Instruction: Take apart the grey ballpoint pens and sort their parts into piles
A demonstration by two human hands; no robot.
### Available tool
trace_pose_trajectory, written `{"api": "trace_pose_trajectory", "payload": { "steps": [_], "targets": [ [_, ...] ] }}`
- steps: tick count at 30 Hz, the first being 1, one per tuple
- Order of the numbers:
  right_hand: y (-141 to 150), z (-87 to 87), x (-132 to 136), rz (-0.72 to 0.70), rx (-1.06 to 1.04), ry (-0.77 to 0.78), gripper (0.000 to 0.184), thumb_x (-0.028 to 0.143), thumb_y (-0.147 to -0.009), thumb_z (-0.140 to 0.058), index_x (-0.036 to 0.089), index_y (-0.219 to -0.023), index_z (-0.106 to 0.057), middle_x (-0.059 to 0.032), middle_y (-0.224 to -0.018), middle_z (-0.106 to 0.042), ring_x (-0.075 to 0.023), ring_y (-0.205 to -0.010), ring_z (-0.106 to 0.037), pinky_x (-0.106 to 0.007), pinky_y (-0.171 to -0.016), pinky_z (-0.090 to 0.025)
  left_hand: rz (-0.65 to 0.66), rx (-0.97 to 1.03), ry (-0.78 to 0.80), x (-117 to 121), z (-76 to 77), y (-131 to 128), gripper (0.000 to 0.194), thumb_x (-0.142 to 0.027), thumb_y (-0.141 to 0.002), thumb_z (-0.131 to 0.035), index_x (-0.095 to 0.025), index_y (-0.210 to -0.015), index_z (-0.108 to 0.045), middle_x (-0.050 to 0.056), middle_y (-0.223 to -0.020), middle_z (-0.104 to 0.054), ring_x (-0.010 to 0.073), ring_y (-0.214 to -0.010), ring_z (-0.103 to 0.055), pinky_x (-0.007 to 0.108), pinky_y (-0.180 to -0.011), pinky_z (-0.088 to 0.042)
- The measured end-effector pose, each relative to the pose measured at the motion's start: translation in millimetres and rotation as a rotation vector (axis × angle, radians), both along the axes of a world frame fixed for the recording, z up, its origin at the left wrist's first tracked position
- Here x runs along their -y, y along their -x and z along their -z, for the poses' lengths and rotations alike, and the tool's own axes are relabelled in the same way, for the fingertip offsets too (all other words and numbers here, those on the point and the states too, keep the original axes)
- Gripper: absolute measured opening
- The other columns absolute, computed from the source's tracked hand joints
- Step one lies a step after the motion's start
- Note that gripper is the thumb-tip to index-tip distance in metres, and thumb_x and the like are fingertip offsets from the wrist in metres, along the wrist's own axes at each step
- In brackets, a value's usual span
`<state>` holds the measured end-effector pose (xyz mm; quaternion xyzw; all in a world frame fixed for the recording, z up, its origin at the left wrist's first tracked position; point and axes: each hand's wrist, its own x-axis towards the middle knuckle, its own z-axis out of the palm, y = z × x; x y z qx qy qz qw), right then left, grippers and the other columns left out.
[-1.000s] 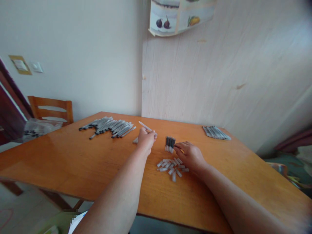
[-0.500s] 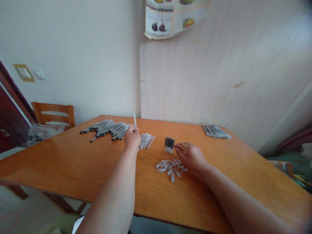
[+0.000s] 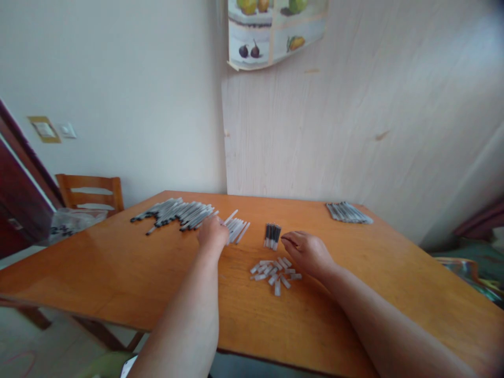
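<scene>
My left hand (image 3: 212,232) is closed, its fingertips on a clear pen barrel (image 3: 231,216) that slants up and away over a small row of similar clear barrels (image 3: 238,230). Part of that row is hidden behind the hand. To the right, my right hand (image 3: 307,248) rests on the table with fingers pressed together; what they hold, if anything, I cannot make out. Just left of its fingertips lies a neat bundle of dark pen refills (image 3: 272,236) with pale lower ends. Nearer to me is a loose heap of clear pen caps (image 3: 275,272).
A large spread of clear pens with black ends (image 3: 177,212) lies at the table's far left. Another flat stack of pens (image 3: 348,212) sits at the back right of the wooden table (image 3: 165,278). A chair (image 3: 90,191) and a plastic bag (image 3: 76,220) stand beyond the left edge.
My left hand has moved left from near the refills to the row of clear barrels, and the upright barrel has tipped down over the row. My right hand has stayed by the refills.
</scene>
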<state>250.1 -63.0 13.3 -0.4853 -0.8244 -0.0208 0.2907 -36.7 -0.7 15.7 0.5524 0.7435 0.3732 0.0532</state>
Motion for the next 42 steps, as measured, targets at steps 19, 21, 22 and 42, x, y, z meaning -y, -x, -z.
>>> {"api": "trace_pose_trajectory", "payload": {
  "steps": [19,21,22,42],
  "targets": [
    [-1.6,2.4,-2.0,-0.007,-0.014,0.008,0.027,0.032,-0.093,-0.042,0.024,-0.094,-0.068,-0.0041,-0.087,-0.071,-0.0159,-0.079,-0.065,-0.024,-0.071,-0.044,-0.051,-0.223,0.176,7.1,-0.5,-8.9,0.031,-0.041,-0.082,-0.054,-0.019,-0.097,-0.072,0.023,-0.105,-0.064,0.039,-0.098,-0.06,0.049,-0.081,-0.045],
    [-1.9,3.2,-2.3,-0.009,-0.013,0.015,0.027,0.032,-0.093,-0.043,0.023,-0.094,-0.068,-0.0041,-0.087,-0.071,-0.0159,-0.079,-0.065,-0.024,-0.071,-0.044,-0.051,-0.242,0.18,6.7,-0.3,-9.3,0.031,-0.038,-0.083,-0.052,-0.019,-0.097,-0.071,0.023,-0.105,-0.065,0.0379,-0.097,-0.061,0.047,-0.08,-0.046],
    [-2.0,3.5,-2.4,-0.009,-0.014,0.017,0.027,0.032,-0.093,-0.043,0.023,-0.095,-0.068,-0.004,-0.087,-0.071,-0.0159,-0.079,-0.065,-0.024,-0.072,-0.044,-0.052,-0.249,0.182,6.5,0.0,-9.5,0.031,-0.037,-0.084,-0.052,-0.019,-0.098,-0.071,0.022,-0.104,-0.065,0.0375,-0.097,-0.061,0.046,-0.079,-0.046],
    [-2.0,2.9,-2.9,-0.013,-0.044,0.03,0.029,0.034,-0.093,-0.042,0.023,-0.096,-0.069,-0.0053,-0.089,-0.072,-0.0169,-0.08,-0.064,-0.025,-0.073,-0.044,-0.065,-0.308,0.226,5.8,-1.4,-12.2,0.029,-0.032,-0.084,-0.049,-0.021,-0.104,-0.068,0.015,-0.109,-0.066,0.032,-0.1,-0.062,0.041,-0.08,-0.049]
  ]
}}
